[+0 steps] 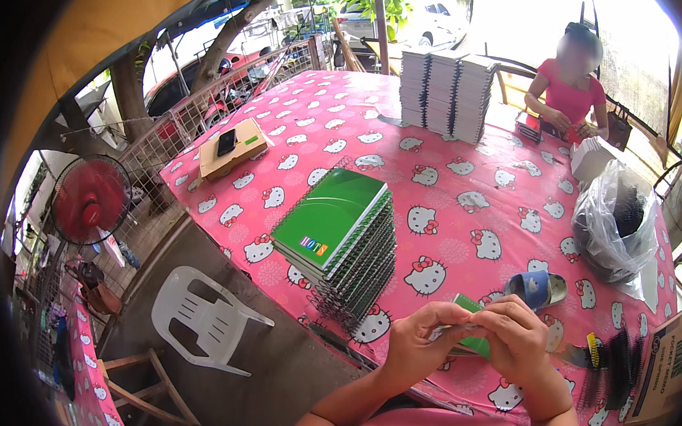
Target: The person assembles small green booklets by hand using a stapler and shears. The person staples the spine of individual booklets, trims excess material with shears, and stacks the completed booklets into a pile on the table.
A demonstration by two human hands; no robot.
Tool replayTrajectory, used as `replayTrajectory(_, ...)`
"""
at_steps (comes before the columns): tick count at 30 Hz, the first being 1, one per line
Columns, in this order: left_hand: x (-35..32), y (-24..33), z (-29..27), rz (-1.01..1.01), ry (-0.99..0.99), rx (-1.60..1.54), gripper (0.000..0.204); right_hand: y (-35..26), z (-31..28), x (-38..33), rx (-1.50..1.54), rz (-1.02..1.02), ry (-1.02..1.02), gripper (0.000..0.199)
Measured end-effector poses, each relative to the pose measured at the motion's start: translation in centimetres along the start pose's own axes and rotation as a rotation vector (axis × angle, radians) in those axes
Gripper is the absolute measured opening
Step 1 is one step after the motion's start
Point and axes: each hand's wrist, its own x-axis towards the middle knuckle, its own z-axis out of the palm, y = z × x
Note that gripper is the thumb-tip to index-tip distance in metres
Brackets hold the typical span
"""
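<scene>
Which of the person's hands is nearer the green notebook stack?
Left. The left hand is below and to the right of the green notebook stack in view; the right hand is farther right.

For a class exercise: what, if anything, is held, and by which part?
Left hand and right hand meet at a green notebook; any hold there is hidden.

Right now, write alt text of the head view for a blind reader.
A person's left hand and right hand meet at a green-covered booklet over a pink cat-print tablecloth; a stack of green spiral notebooks stands to the left, and a co-worker sits at far right near tall stacks of spiral-bound pages.
</scene>
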Motion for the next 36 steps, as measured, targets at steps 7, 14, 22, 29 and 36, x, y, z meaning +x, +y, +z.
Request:
replayTrajectory(7, -1.6, 5.3, -3.4, 0.294, 0.108, 0.453, 0.034, -2.0, -0.2, 6.0, 0.181, -0.170, -0.362, 0.048)
replayTrajectory(14, 4.0, 8.9, -13.6, 0.454, 0.927, 0.299, 0.087, -0.4, 4.5, 16.5, 0.912, 0.509, 0.236, 0.026)
replayTrajectory(22, 7.7, 4.9, -14.1, 0.317, 0.871, 0.445, 0.057, 5.9, 14.1, 16.6, 0.524, 0.284, 0.310, 0.017)
replayTrajectory(29, 6.6, 6.3, -14.0, 0.646, 0.872, 0.567, 0.050, 6.6, 6.1, 10.3, -0.129, 0.062, 0.238, 0.058)
replayTrajectory(36, -0.6, 9.2, -4.1, 1.009, -0.009, 0.245, 0.043, 9.6, -2.7, -9.8, -0.020, 1.119, 0.116, 0.036)
